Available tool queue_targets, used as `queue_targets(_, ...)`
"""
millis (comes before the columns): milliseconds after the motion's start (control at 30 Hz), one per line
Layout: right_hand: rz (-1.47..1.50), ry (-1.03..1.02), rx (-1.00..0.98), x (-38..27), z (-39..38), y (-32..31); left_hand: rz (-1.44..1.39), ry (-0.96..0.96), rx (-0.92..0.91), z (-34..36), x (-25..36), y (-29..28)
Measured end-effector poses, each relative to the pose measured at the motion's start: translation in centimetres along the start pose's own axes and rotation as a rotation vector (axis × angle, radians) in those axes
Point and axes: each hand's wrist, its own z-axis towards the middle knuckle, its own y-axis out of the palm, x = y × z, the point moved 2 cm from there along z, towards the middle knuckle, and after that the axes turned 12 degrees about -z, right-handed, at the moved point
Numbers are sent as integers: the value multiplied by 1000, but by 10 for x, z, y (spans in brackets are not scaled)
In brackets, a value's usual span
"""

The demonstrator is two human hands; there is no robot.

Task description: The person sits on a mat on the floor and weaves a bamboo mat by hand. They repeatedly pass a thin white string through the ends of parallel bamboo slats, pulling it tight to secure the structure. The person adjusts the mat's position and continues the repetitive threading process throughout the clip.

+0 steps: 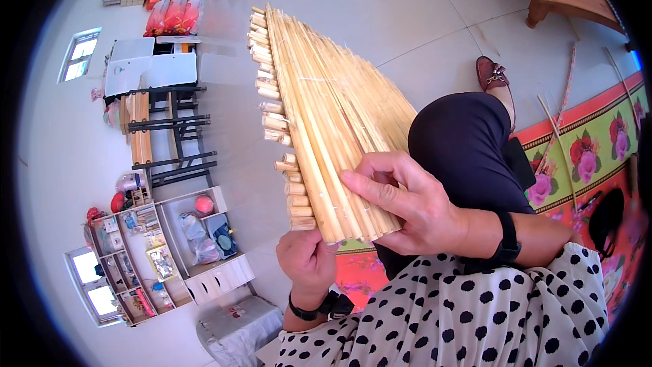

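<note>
From where I stood, I saw the reed panel slanting away from the person, its near end between the hands and its narrower end far off to the left, over the pale floor. The right hand had hold of the near end from the right: its thumb lay flat across the upper stalks, pointing left, and the other fingers went under the panel, closing on it from below. The left hand was at the near left corner, its fingers curled in tight just under the edge; I could not tell whether they pinched any of it. Short, thick stalk ends stuck out along the panel's left side, the nearest of them just above the left hand. To the right, the panel's edge came up by the person's dark-trousered knee, and a flowered mat lay on the floor beyond that.
</note>
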Motion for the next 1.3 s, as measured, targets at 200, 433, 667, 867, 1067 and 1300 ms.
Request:
queue_targets(200,45,12,44,0,3,-1,-79,-43,154,-1,5,15)
queue_targets(433,29,11,41,1,4,-5,-131,-74,23,-10,1,12)
queue_targets(667,32,24,27,-1,5,-5,-36,-72,43,-10,8,11)
queue_targets(867,24,34,15,-2,4,-7,-25,-32,64,-3,13,16)
queue_targets(1067,29,31,6,-3,5,-8,-23,-38,73,1,21,18)
queue_targets(1300,38,27,7,2,5,-7,138,-138,-38,6,28,12)
